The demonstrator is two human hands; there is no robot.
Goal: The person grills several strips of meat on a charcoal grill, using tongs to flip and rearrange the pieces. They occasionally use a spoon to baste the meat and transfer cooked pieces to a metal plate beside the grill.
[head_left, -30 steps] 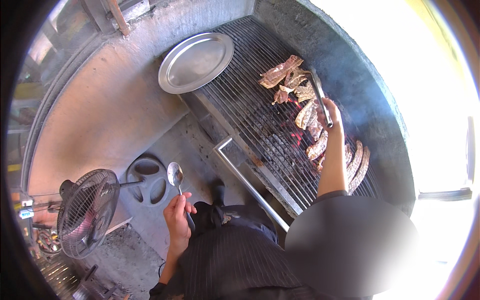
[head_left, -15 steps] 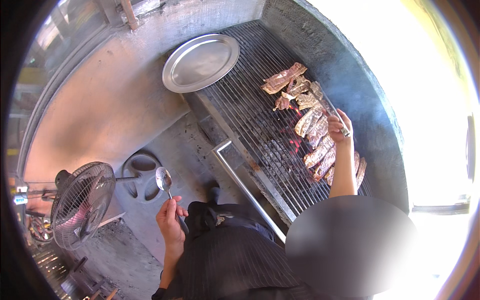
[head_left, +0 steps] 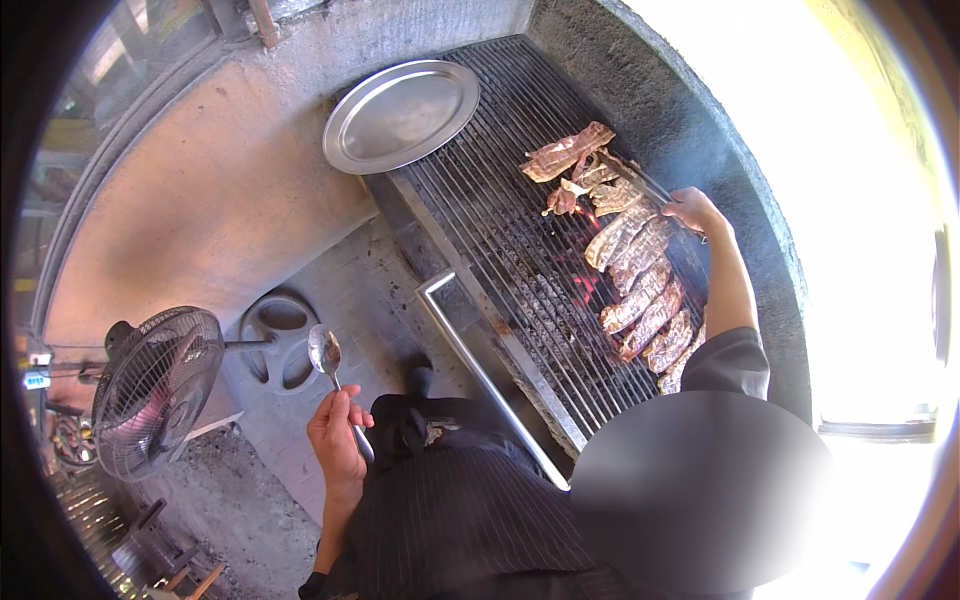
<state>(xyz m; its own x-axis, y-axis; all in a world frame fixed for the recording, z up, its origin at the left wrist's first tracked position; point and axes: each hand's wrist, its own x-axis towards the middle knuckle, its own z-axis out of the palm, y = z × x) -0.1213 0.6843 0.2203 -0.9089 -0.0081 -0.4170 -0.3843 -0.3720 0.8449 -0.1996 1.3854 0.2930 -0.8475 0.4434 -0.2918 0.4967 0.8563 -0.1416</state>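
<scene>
Presently, oval metal platter (head_left: pixel 402 116) rests on grate (head_left: pixel 500 205); left hand (head_left: pixel 339 432) closed around spoon (head_left: pixel 324 349), right hand (head_left: pixel 694 211) around tongs (head_left: pixel 643 183), tips apparently touching meat (head_left: pixel 613 197).

meat pieces (head_left: pixel 637 296) — at least nine, overlap hides exact total | tongs (head_left: pixel 648 187): one pair | spoon (head_left: pixel 325 353): one | oval tray (head_left: pixel 403 118): one | fan (head_left: pixel 158 396): one | left hand (head_left: pixel 338 437) and right hand (head_left: pixel 694 213) — two

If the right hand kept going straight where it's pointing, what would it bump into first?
Probably the meat by the tips of the tongs in the right hand. Whether the tips touch it is hard to tell from this view.
</scene>
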